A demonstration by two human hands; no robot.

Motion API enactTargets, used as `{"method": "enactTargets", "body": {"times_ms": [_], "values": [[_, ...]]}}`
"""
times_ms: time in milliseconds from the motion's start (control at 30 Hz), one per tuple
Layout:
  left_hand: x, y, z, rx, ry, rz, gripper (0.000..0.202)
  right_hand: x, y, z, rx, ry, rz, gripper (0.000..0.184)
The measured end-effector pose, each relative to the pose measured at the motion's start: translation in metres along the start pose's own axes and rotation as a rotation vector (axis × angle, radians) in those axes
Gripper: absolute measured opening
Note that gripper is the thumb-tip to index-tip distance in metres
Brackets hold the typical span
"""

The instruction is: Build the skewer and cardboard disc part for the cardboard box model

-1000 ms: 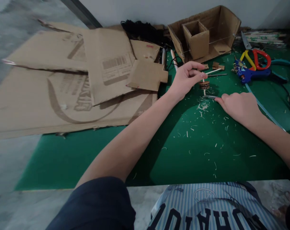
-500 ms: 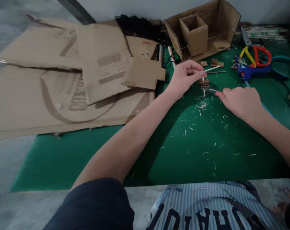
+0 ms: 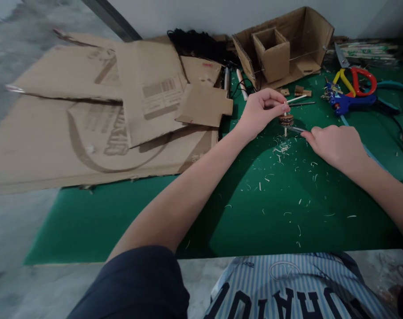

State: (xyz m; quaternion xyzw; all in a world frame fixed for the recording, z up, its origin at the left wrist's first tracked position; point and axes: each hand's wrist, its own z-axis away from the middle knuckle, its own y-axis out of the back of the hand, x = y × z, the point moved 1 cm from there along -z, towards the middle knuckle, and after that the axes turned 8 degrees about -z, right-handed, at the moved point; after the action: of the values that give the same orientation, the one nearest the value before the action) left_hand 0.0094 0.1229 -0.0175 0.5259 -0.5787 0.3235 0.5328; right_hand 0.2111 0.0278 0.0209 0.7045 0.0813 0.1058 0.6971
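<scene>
My left hand [image 3: 259, 110] is closed in a pinch on the upper end of a thin wooden stick [image 3: 285, 131]. Round cardboard discs [image 3: 286, 120] sit stacked on that stick just under my fingertips. In my right hand [image 3: 337, 141] is a slim metal blade [image 3: 297, 129], its handle hidden in the fist. The blade's edge meets the stick just below the discs. Pale wood shavings [image 3: 283, 147] lie in a small heap beneath the stick, and more are scattered nearer me over the green tabletop [image 3: 244, 230].
Flattened cardboard sheets [image 3: 98, 133] cover the left side. An open cardboard box [image 3: 307, 44] stands at the back. Scissors [image 3: 364, 82] with red and yellow handles lie beside a blue glue gun [image 3: 352, 103] at the right. Black yarn [image 3: 197, 42] rests behind the cardboard.
The camera view has shifted slightly, so everything sits a little lower and to the right. Both hands keep their grips, and the blade stays against the stick below the discs.
</scene>
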Motion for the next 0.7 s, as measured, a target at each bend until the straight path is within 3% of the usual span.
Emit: {"method": "enactTargets", "body": {"times_ms": [100,300,500,700], "values": [[0.001,0.000,0.000,0.001,0.003,0.007,0.018,0.000,0.001,-0.001,0.014,0.006,0.004,0.069],[0.001,0.000,0.002,0.014,-0.022,-0.008,0.018,-0.005,0.002,0.001,-0.096,-0.013,0.004,0.065],[-0.013,0.002,-0.003,-0.027,-0.141,-0.010,0.018,-0.009,0.006,0.010,-0.159,0.024,0.056,0.063],[-0.023,0.004,-0.008,-0.012,-0.237,-0.073,0.017,-0.008,0.015,0.006,-0.092,-0.017,0.084,0.071]]}}
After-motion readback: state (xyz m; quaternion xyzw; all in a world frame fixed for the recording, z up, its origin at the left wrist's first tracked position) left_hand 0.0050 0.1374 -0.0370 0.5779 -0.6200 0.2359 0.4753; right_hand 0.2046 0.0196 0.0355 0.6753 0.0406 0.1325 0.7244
